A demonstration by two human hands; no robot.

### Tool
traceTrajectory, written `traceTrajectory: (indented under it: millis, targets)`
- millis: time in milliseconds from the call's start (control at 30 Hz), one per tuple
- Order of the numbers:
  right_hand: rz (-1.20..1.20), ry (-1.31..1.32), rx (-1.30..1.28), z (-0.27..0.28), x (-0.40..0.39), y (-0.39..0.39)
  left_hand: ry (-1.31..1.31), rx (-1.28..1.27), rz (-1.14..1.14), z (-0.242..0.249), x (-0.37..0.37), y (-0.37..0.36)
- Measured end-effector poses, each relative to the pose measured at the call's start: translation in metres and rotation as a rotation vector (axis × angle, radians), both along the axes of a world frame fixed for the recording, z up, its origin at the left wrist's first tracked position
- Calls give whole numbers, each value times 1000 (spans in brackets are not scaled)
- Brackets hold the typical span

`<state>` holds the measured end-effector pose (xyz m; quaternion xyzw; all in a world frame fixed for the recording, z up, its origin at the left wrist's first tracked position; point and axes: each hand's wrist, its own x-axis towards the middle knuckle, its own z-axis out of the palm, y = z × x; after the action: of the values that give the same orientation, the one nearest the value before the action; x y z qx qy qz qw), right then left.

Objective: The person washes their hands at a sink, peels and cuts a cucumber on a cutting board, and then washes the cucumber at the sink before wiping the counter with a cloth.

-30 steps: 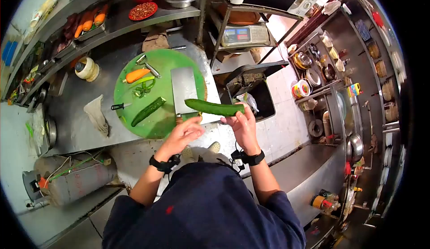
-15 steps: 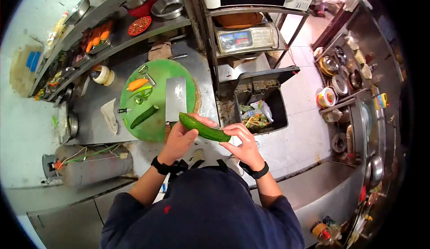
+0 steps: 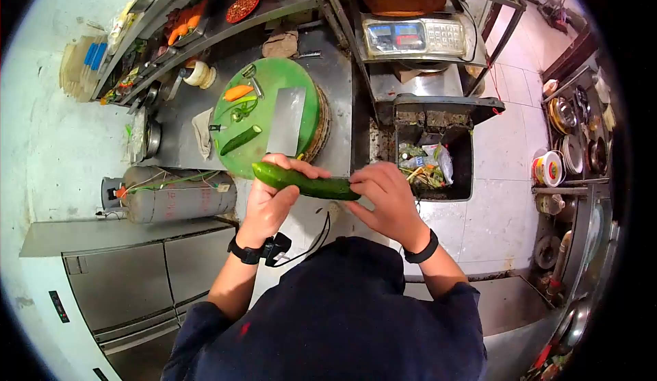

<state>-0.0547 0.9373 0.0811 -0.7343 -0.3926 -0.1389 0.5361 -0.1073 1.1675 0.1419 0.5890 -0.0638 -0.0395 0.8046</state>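
A green cucumber (image 3: 311,184) lies crosswise between my hands, in front of the round green cutting board (image 3: 284,73). My left hand (image 3: 269,203) is wrapped round its left part, with the thumb along the near side. At its right end the fingers of my right hand (image 3: 384,199) are closed on the tip. On the board lie a cleaver (image 3: 286,121), a shorter cucumber piece (image 3: 241,140), a carrot piece (image 3: 238,93), green pepper bits (image 3: 243,109) and a metal peeler (image 3: 254,83). A small knife (image 3: 217,128) with a dark handle sits at the board's left edge.
An open black bin (image 3: 472,165) holding scraps stands right of the steel counter (image 3: 335,73). A folded cloth (image 3: 203,133) lies left of the board. Below the counter is a gas cylinder (image 3: 174,195). A scale (image 3: 417,37) rests on the rack, and shelves with bowls line the right.
The view has shifted, so the board and bin appear higher and further right. Both hands still hold the cucumber; my right hand has turned, its back now facing up over the cucumber's end.
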Motion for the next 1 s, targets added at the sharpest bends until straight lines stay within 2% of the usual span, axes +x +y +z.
traceTrajectory:
  millis: [33,100,167,233,300,367,400,433,633,700,767,833,900,967,1000]
  targets:
    - [36,25,-57,8,2,-2,-3,2,-7,1,0,-3]
    - [-8,47,-73,27,-2,-3,23,296,0,8,1,-12]
    - [-48,195,35,50,-5,3,19,325,30,6,2,-21]
    - [-95,168,47,56,-11,8,102,511,43,9,0,-27]
    - [-138,99,94,52,-13,12,21,497,36,7,5,-34]
    - [-176,141,120,55,-20,8,-25,658,-54,8,6,-37]
    - [-178,218,155,53,-22,5,-147,778,-39,4,8,-39]
    - [-181,294,192,53,-24,1,-157,770,-50,2,9,-44]
    - [-360,262,193,42,-30,-38,-200,826,-72,-2,17,-85]
    - [-560,436,103,35,-30,-60,-201,785,-77,-9,21,-97]
    - [-666,408,-139,17,-16,-79,-129,800,-76,-12,22,-108]
    - [-653,422,-1,9,-14,-88,-112,821,-100,-15,25,-117]
    - [-592,379,84,26,-22,-94,-105,840,-133,-19,33,-127]
    - [-453,478,92,43,-31,-96,-189,829,-146,-24,36,-137]
    - [-475,449,151,46,-31,-92,-187,810,-174,-28,37,-142]
